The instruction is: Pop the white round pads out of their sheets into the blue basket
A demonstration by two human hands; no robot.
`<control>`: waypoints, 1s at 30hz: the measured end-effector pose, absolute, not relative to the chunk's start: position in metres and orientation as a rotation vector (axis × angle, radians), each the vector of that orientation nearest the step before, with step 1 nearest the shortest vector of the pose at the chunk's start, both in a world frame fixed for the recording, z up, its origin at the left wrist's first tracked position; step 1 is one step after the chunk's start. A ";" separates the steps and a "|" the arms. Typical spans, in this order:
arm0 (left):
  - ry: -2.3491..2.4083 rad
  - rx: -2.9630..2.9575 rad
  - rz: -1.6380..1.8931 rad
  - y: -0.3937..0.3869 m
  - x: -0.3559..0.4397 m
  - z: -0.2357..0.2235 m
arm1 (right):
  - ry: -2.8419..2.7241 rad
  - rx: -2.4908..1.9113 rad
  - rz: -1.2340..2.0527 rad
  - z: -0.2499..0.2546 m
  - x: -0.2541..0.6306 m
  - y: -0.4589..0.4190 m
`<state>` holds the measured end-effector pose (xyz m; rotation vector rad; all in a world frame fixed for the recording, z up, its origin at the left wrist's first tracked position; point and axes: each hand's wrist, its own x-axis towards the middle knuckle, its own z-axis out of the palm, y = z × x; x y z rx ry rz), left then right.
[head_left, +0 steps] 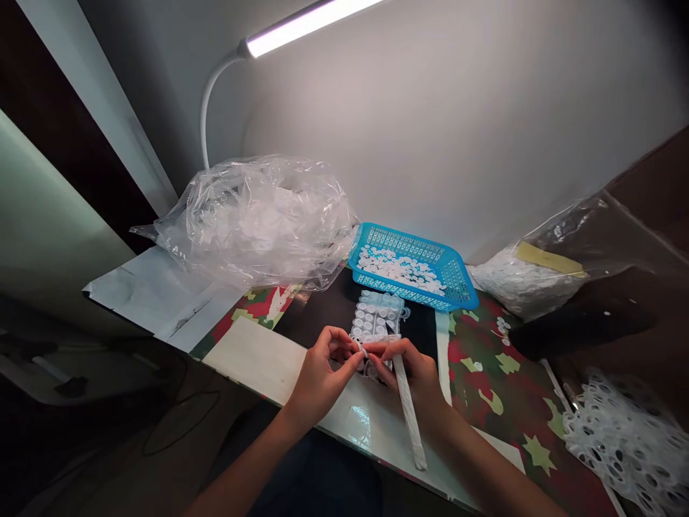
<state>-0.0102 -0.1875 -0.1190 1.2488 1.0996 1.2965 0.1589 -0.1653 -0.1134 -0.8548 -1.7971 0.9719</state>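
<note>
Over the near edge of a clear plastic tray of round pieces (371,314), both hands meet at chest height. My left hand (323,373) pinches a small white piece (360,347) with a dark spot between thumb and fingers. My right hand (417,373) is closed, its thumb and fingertips against the same small piece. Tucked through the right hand's fingers is a slim white-wrapped tool (410,416), its dark pointed tip directed away from me. The fingers partly cover the small piece and the tray's near end.
Beyond the tray stands a blue basket (460,276) with many small white pieces. A large clear bag (258,222) lies at the back left under a lamp (312,25). To the right are another bag of white pieces (517,283) and a heap of white rings (624,438).
</note>
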 end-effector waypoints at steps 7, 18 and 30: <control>1.148 1.288 1.285 -0.189 -0.009 -0.117 | -1.811 -0.872 0.963 -0.111 0.159 -0.165; 1.228 1.468 1.223 -0.189 -0.007 -0.120 | -1.790 -0.914 1.098 -0.108 0.158 -0.166; 1.241 1.614 1.117 -0.190 -0.006 -0.120 | -1.913 -1.007 1.095 -0.104 0.163 -0.164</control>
